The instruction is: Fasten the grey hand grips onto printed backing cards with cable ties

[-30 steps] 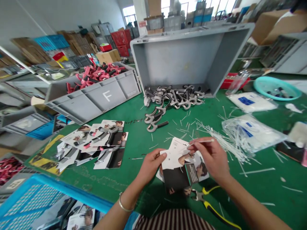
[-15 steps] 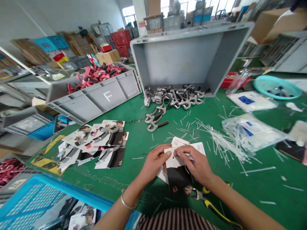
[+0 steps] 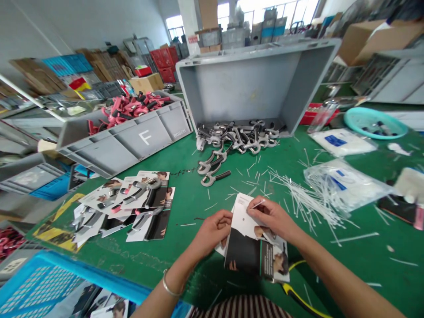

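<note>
Near the front edge of the green table, my left hand (image 3: pixel 213 233) is curled at the left edge of a printed card (image 3: pixel 245 245), fingers closed and partly hidden behind it. The card is white at the top with a small hole, dark below, and overlaps other cards. My right hand (image 3: pixel 273 217) pinches a thin white cable tie (image 3: pixel 258 204) over the card's top right. White cable ties (image 3: pixel 303 198) lie in a loose pile to the right. Grey and black handled tools (image 3: pixel 241 137) are heaped behind the cards.
A grey crate (image 3: pixel 132 137) of pink tools stands back left, beside a tipped grey bin (image 3: pixel 245 88). Carded tools (image 3: pixel 145 194) lie left, above a blue basket (image 3: pixel 76 274). Yellow-handled pliers (image 3: pixel 298 300) lie by my right forearm; plastic bags (image 3: pixel 351 183) and a turquoise dish (image 3: pixel 374 123) are right.
My right hand has moved slightly up and right, and the white tie now shows above its fingers. More of the cards' printed lower part is visible. The whole view has shifted a little.
</note>
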Motion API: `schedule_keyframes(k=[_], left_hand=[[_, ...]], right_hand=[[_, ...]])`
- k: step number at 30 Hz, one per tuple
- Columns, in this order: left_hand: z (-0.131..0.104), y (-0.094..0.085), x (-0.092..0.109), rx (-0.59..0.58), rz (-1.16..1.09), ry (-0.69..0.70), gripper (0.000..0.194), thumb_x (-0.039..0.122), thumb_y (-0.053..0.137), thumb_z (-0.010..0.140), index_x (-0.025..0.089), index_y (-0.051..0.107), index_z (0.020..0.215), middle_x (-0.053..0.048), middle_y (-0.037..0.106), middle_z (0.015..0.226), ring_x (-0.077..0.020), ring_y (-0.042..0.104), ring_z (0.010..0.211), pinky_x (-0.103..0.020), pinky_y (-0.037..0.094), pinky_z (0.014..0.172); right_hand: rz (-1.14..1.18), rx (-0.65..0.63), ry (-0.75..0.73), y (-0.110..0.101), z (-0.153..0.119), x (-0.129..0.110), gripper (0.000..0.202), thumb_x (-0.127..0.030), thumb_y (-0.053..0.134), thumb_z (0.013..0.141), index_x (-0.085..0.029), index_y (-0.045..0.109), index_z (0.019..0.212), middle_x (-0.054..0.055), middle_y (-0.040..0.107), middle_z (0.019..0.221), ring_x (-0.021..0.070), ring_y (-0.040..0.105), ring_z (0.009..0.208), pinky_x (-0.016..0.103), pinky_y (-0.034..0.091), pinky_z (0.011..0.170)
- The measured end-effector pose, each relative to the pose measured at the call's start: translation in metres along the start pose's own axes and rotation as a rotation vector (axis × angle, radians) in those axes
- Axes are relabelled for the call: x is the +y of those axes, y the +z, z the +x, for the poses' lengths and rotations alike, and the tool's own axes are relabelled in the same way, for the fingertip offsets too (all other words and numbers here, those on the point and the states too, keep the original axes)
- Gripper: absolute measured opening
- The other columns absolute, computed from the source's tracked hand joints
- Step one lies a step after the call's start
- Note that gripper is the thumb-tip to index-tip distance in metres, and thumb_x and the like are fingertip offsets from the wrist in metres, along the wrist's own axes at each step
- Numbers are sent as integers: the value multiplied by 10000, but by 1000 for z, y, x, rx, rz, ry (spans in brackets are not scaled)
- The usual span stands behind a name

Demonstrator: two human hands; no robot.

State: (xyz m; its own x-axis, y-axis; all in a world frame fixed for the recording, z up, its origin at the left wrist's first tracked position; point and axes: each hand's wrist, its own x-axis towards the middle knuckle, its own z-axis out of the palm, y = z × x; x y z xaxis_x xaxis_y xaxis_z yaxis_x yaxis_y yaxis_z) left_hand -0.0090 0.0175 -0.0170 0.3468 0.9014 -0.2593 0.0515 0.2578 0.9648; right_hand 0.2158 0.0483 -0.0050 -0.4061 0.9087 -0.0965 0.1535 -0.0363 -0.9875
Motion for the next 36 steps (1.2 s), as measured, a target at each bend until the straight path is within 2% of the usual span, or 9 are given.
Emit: schedule_keyframes(k=[4,7,10,13,16,22,27,32,36], left_hand=[[-18,-7,-9,67,288,128,113,281,608,857,175,646,862,18,570,671,-111,527,596,-206,423,582],[-36,-16,-2,-57,473,235,180,227,528,917,203,701,957,-48,663,896,-166,602,843,-252,460,775],[-49,-21,0,-155,462,268,223,243,500,947,226,687,1068,-66,676,980,-174,614,898,-256,468,807],[-46,-18,-11,6,511,351,145,246,567,916,205,702,944,-58,657,912,-173,605,872,-261,463,800],[-33,-11,-24,180,512,429,151,212,553,908,188,702,912,-79,637,973,-195,588,946,-296,458,852],[-22,5,-32,122,414,375,179,226,568,888,191,743,877,-46,636,811,-171,573,782,-259,461,747],[-28,5,-30,223,310,281,164,240,600,854,167,746,862,-32,608,747,-156,544,716,-234,436,678],[-33,5,-27,137,300,229,176,276,625,830,162,743,767,-37,610,717,-169,550,726,-243,449,690],[-35,6,-24,184,296,240,193,267,608,844,160,740,754,-39,609,725,-168,544,723,-246,441,685]], right_hand=[[33,-41,64,-1,2,7,293,-486,626,864,-200,597,921,-49,488,673,91,411,543,203,308,473],[32,-40,80,-3,3,10,291,-475,636,858,-188,619,907,-36,537,714,95,451,587,205,339,516],[51,-62,105,0,5,14,309,-482,651,841,-178,631,891,-21,572,743,111,492,634,219,381,566],[87,-87,104,9,5,15,318,-484,669,822,-173,634,880,6,608,824,134,526,719,240,411,635],[108,-124,103,19,4,17,303,-472,673,825,-178,629,881,2,601,807,133,515,708,237,388,621],[-32,-99,-21,23,-5,17,234,-417,597,908,-206,667,979,16,642,916,158,552,803,265,398,717],[-146,-93,-132,24,-11,12,173,-349,557,944,-218,662,985,12,648,948,166,569,882,277,399,823],[-152,-95,-148,29,-13,10,188,-359,530,957,-210,643,981,12,631,916,160,563,834,266,416,770],[-177,-107,-159,31,-14,11,184,-355,520,964,-212,633,986,15,631,928,162,568,856,269,418,790]])
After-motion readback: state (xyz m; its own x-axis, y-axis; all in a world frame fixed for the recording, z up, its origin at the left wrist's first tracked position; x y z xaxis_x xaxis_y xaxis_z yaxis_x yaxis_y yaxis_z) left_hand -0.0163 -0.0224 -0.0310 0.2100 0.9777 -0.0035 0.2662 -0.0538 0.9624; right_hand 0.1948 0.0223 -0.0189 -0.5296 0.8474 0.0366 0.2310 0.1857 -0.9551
